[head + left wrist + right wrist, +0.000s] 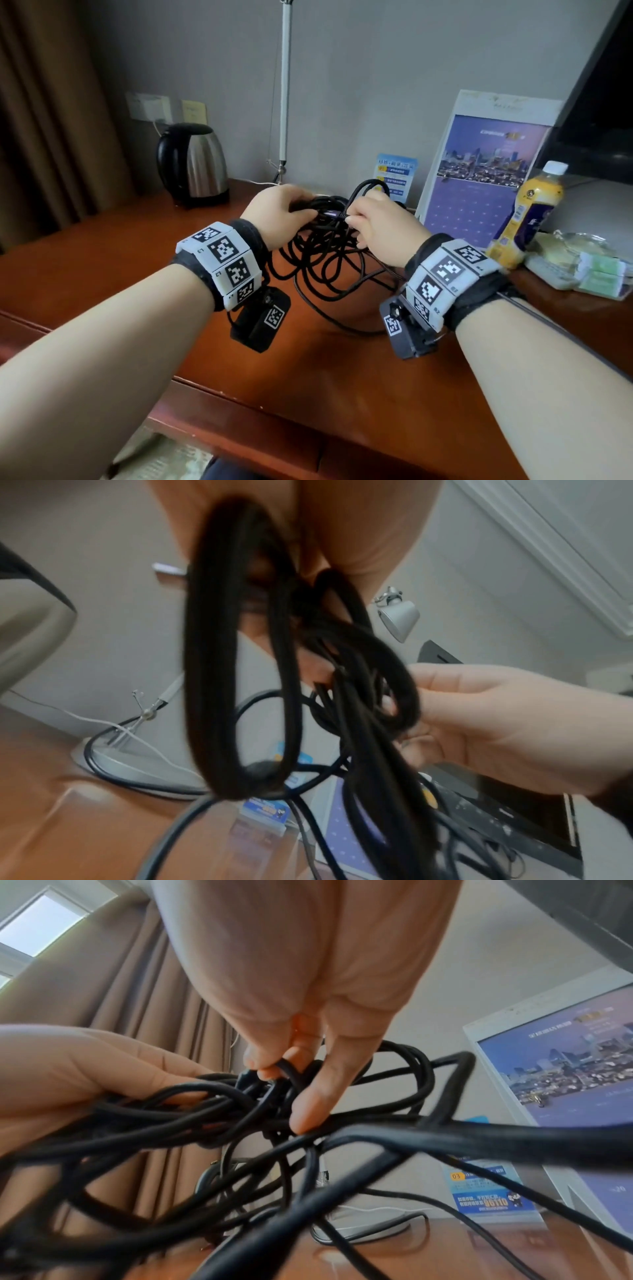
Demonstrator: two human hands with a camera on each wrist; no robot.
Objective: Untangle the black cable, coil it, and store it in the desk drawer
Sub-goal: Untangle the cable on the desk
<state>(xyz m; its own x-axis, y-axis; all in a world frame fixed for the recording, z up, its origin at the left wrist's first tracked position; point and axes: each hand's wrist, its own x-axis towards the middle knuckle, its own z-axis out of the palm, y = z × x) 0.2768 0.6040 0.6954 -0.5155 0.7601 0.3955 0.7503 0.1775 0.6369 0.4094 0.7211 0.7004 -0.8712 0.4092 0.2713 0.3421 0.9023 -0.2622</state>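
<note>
A tangled black cable [318,260] hangs in many loops from both hands down onto the wooden desk [120,260]. My left hand [279,214] grips a bundle of its loops [240,647] from the left. My right hand [373,222] pinches a strand near the knot [284,1066] between thumb and fingers, and one loop arches above it. The plug end is hidden in the tangle. In the left wrist view the right hand [496,723] holds the strands from the right. No drawer is in sight.
A steel kettle [195,164] stands at the back left, a lamp pole [284,89] behind the hands. A blue card [394,178] and a large leaflet stand [479,164] lean at the back right. A yellow drink bottle [527,212], packets [582,267] and a dark screen [603,113] fill the right.
</note>
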